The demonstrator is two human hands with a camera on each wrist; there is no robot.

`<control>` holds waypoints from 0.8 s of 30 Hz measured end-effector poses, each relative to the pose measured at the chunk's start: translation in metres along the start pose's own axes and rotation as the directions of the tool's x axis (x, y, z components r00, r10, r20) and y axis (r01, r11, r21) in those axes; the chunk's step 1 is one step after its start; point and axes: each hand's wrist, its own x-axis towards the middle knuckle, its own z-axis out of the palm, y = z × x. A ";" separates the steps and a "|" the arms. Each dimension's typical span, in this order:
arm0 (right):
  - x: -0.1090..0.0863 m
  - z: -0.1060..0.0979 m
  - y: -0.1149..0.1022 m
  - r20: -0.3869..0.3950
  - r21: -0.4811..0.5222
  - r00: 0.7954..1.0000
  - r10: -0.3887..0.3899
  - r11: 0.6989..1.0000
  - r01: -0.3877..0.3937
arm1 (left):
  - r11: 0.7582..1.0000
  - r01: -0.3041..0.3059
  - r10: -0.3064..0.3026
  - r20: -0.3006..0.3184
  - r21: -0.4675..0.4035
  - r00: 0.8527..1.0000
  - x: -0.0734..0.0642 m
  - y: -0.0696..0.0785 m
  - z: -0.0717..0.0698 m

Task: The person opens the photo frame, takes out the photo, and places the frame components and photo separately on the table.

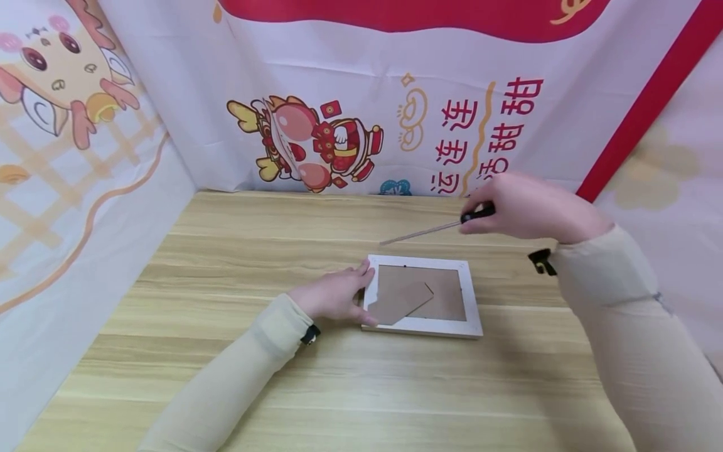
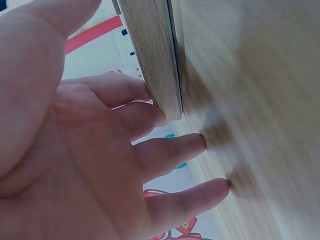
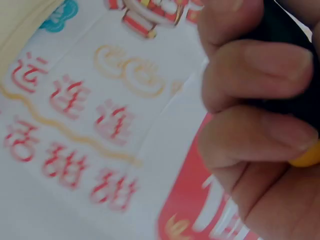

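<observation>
A white picture frame [image 1: 418, 261] lies face down on the wooden table, its brown backing board [image 1: 403, 285] with a stand flap showing. My left hand [image 1: 333, 294] rests at the frame's left edge, thumb near the front corner and fingers towards the back one. In the left wrist view the fingers of the left hand [image 2: 125, 150] are fairly straight; two touch the frame's wooden edge [image 2: 155, 55] and two reach to the tabletop. Above the frame's far side, my right hand [image 1: 525, 207] grips a screwdriver [image 1: 420, 234] by its dark handle, the thin shaft pointing left. Yellow shows at the handle's end [image 3: 306, 156] in the right wrist view.
The light wood table [image 1: 350, 389] reaches back to a white printed cloth [image 1: 339, 56] hanging behind it. More printed cloth [image 1: 101, 226] borders the left side, and another stands at the right. Black straps [image 1: 542, 262] sit at both wrists.
</observation>
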 end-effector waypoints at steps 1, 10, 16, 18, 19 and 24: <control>-0.005 0.004 0.008 -0.041 0.018 0.999 -0.001 1.000 0.001 | 1.000 0.001 -0.001 0.002 0.002 1.000 0.000 0.000 0.000; -0.040 0.058 0.076 -0.196 0.104 0.976 0.094 0.992 -0.075 | 1.000 -0.001 0.001 0.000 -0.004 1.000 -0.002 0.000 0.001; -0.045 0.098 0.121 -0.203 0.158 0.973 0.110 0.984 -0.078 | 1.000 -0.002 0.002 0.000 0.002 1.000 0.001 -0.003 0.003; -0.046 0.110 0.135 -0.212 0.145 0.970 0.119 0.985 -0.089 | 1.000 0.001 -0.001 0.000 0.001 1.000 0.001 -0.003 0.003; -0.046 0.115 0.142 -0.216 0.140 0.969 0.119 0.986 -0.090 | 1.000 0.001 -0.001 -0.001 0.004 1.000 0.001 -0.003 0.003; -0.052 0.137 0.173 -0.243 0.112 0.964 0.107 0.990 -0.082 | 1.000 0.003 -0.003 -0.005 0.007 1.000 0.001 -0.003 0.003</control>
